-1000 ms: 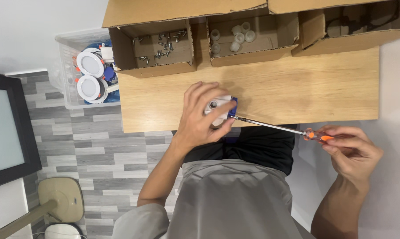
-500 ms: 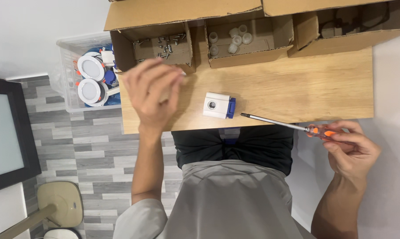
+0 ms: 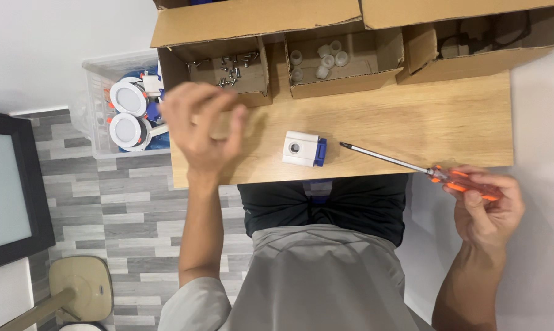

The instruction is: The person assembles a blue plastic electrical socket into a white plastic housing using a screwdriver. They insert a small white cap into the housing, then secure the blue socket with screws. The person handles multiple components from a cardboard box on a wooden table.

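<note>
A small white box-shaped part with a blue end (image 3: 303,149) lies by itself near the front edge of the wooden table (image 3: 412,116). My left hand (image 3: 200,125) hovers over the table's left end, blurred, fingers curled and apart, holding nothing I can see. It is just in front of the cardboard box of screws (image 3: 231,70). My right hand (image 3: 488,205) is off the table's right front corner and grips the orange handle of a long screwdriver (image 3: 412,165). Its metal shaft points left toward the white part, tip a short way from it.
A cardboard box of white cylindrical caps (image 3: 326,58) and another box with dark cables (image 3: 485,37) line the table's back. A clear plastic bin of round white lamps (image 3: 127,113) stands on the floor at left. A dark screen (image 3: 7,190) and a stool (image 3: 81,288) are further left.
My left hand let go of the white part and moved left and back toward the screw box. The part now lies alone. The screwdriver tip has drawn away from it slightly.
</note>
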